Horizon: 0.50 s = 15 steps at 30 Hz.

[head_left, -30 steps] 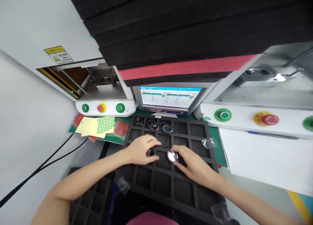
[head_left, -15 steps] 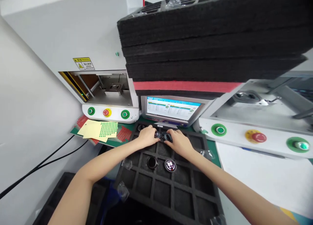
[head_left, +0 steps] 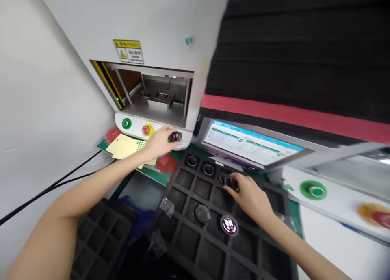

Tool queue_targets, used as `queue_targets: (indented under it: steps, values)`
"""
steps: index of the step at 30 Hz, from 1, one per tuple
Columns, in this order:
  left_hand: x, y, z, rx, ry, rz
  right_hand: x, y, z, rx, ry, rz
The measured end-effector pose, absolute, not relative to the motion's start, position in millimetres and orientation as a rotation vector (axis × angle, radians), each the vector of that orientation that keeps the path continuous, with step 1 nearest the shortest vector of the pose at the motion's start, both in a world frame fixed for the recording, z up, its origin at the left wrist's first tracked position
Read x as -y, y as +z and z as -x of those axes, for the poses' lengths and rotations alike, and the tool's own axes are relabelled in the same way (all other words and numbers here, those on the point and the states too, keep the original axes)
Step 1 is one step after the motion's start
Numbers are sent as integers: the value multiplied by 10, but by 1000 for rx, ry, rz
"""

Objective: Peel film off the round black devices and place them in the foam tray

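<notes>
My left hand [head_left: 161, 142] is closed around a round watch body [head_left: 175, 137] with a lit display, held up in front of the left machine's control panel. At the far row of the black foam tray [head_left: 195, 190], my right hand [head_left: 248, 192] has its thumb and fingers closed about a dark round watch body [head_left: 232, 184], partly covered by the fingers. Left of it in the same row lie further round watch bodies [head_left: 209, 169]. Nearer to me, a lit watch body [head_left: 229, 224] and a dull grey one [head_left: 202, 213] rest on the tray.
The left machine's opening holds a metal fixture [head_left: 161, 99]. A red stop button [head_left: 146, 129] and green buttons sit on its panel. Yellow sticker sheets [head_left: 124, 146] lie beneath. A screen [head_left: 250, 144] stands behind the tray, below a black foam stack [head_left: 304, 60]. Another foam tray [head_left: 100, 231] is lower left.
My view has swung left and closer. My left hand has lifted off the tray and moved left with the lit watch body, toward the machine. My right hand stays at the far row.
</notes>
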<state>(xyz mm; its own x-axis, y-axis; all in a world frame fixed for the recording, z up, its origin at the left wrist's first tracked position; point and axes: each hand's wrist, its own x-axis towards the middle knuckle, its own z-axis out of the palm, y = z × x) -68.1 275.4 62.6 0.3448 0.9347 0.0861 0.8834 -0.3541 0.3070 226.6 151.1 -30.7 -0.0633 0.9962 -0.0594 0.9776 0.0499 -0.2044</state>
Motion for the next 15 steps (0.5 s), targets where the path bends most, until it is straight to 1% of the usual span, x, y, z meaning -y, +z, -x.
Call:
queue_targets:
  steps: [3,6,10,15]
  values:
    - [-3329,769,1000,-1863,432,-2362,-1505,-354,-2270,2199,271,2082]
    - [-3951,839,1148,-2012,434,-2315,-1503,-387,-2254,2216,262,2057]
    - [-4640,836,1178,-2068,318,-2292,-1493,-426,-2235,2190,237,2062]
    - [-5145,782,1234,-2020,118,-2339,-1496,-486,-2262,2171,211,2017]
